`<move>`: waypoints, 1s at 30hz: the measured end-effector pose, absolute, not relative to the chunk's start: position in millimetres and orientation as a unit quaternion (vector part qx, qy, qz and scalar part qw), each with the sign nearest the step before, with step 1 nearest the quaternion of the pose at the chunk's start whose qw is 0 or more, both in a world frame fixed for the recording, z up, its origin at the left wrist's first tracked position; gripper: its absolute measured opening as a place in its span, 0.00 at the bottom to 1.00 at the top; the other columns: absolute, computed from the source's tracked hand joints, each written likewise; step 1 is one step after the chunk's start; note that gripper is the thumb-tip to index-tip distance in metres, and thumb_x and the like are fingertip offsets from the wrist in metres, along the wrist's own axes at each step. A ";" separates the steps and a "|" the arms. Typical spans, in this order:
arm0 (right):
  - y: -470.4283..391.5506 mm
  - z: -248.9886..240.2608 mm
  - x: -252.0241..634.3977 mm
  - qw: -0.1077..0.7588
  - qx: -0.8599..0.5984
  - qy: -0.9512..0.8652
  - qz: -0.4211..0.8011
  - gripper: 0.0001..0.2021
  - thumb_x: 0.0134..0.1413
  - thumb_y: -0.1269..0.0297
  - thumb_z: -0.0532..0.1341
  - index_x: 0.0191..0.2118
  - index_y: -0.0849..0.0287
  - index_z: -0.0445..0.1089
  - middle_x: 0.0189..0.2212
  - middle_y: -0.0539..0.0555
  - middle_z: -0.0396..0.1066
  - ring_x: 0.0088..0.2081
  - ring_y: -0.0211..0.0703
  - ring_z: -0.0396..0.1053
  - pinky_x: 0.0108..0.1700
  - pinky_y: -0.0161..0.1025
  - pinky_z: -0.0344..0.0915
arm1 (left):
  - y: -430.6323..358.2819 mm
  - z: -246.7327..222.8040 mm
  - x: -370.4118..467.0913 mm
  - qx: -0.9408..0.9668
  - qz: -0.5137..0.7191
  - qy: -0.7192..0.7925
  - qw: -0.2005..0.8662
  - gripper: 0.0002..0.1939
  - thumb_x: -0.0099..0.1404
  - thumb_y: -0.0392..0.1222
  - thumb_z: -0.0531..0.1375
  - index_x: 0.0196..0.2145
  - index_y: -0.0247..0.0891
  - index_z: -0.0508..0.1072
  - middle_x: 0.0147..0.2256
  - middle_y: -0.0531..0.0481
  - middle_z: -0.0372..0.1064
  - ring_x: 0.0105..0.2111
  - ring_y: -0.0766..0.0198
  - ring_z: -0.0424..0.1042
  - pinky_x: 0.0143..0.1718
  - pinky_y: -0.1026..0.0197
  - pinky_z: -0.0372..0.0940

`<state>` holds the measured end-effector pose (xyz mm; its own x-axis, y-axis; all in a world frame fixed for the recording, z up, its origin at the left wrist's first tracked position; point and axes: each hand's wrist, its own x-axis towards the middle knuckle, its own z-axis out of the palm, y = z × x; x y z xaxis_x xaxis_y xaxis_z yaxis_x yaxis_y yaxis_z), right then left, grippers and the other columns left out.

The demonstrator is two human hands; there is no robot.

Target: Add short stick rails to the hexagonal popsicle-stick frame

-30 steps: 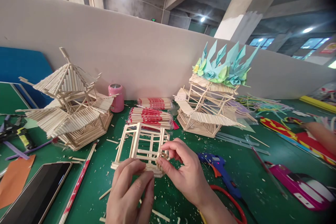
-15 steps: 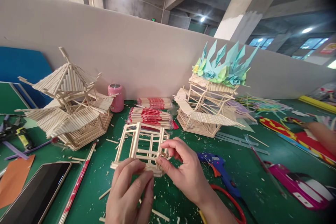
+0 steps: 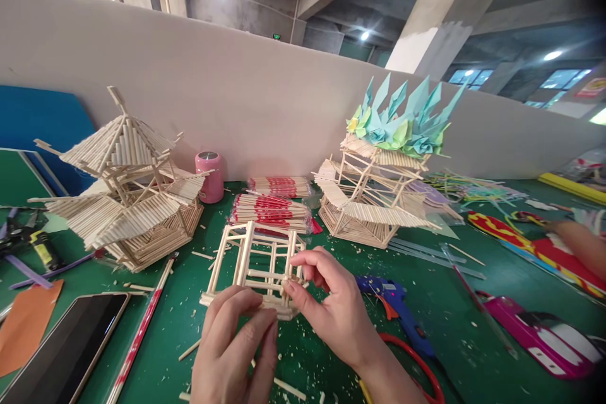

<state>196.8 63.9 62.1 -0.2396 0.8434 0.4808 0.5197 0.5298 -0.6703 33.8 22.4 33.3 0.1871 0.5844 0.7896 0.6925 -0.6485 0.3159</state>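
A small open frame of pale wooden sticks [image 3: 243, 252] stands on the green table in front of me. My left hand [image 3: 234, 344] is at its near edge, thumb and fingers pinched together; whatever lies between them is hidden. On the frame's right side, my right hand [image 3: 334, 306] has its thumb and forefinger closed about a corner post. A blue hot glue gun [image 3: 400, 309] with an orange trigger lies just right of that hand. Beneath my right forearm show red-handled scissors or pliers [image 3: 416, 363], partly covered. Short stick offcuts [image 3: 288, 387] lie around my hands.
Stick pavilions stand at left [image 3: 137, 221] and right [image 3: 364, 214], the right one topped with folded paper. Between them lie packs of sticks [image 3: 272, 211] and a pink canister [image 3: 209, 177]. A phone [image 3: 66, 347] sits front left. Another person's hand [image 3: 580, 243] is at far right.
Almost nothing differs. Both hands stay in place around the stick frame, apart from a very slight shift of my fingers.
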 end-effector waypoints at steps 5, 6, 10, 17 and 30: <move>63.5 61.9 197.6 0.427 -0.450 -0.760 0.194 0.05 0.53 0.66 0.58 0.38 0.56 0.64 0.26 0.47 0.57 0.27 0.36 0.59 0.27 0.33 0.59 | 23.1 33.7 33.0 -0.769 -0.485 -0.412 0.054 0.11 0.55 0.24 0.57 0.35 0.36 0.69 0.35 0.45 0.63 0.38 0.58 0.65 0.37 0.59 0.66; 63.6 61.9 197.7 0.427 -0.450 -0.760 0.194 0.06 0.53 0.66 0.58 0.38 0.56 0.64 0.26 0.47 0.57 0.27 0.36 0.59 0.28 0.33 0.59 | 23.2 33.3 32.9 -0.770 -0.486 -0.410 0.055 0.12 0.55 0.24 0.58 0.35 0.36 0.69 0.35 0.44 0.63 0.38 0.58 0.65 0.37 0.59 0.66; 64.8 62.0 197.0 0.421 -0.455 -0.761 0.195 0.05 0.53 0.66 0.58 0.38 0.56 0.64 0.26 0.47 0.56 0.26 0.36 0.59 0.27 0.33 0.59 | 23.4 31.8 33.1 -0.774 -0.480 -0.410 0.052 0.12 0.55 0.23 0.58 0.35 0.35 0.69 0.36 0.44 0.62 0.39 0.58 0.64 0.38 0.58 0.66; 59.6 63.8 198.6 0.436 -0.453 -0.755 0.188 0.06 0.53 0.65 0.58 0.38 0.57 0.64 0.26 0.47 0.57 0.26 0.36 0.58 0.27 0.33 0.59 | 24.2 31.9 33.5 -0.768 -0.491 -0.406 0.061 0.11 0.55 0.23 0.58 0.35 0.35 0.69 0.35 0.45 0.63 0.38 0.59 0.65 0.38 0.59 0.66; 2.0 30.9 234.3 0.420 -0.573 -0.667 0.224 0.06 0.57 0.61 0.55 0.37 0.57 0.65 0.23 0.49 0.62 0.24 0.37 0.61 0.23 0.32 0.61 | 21.5 51.8 28.0 -0.744 -0.520 -0.404 -0.114 0.13 0.58 0.24 0.52 0.36 0.38 0.70 0.36 0.46 0.67 0.38 0.59 0.67 0.39 0.55 0.64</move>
<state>234.3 2.0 30.9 0.0106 0.9527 0.3038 0.5772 0.2423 -0.7798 28.0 21.5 51.8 0.1324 0.7193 0.6819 0.4817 -0.6480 0.5900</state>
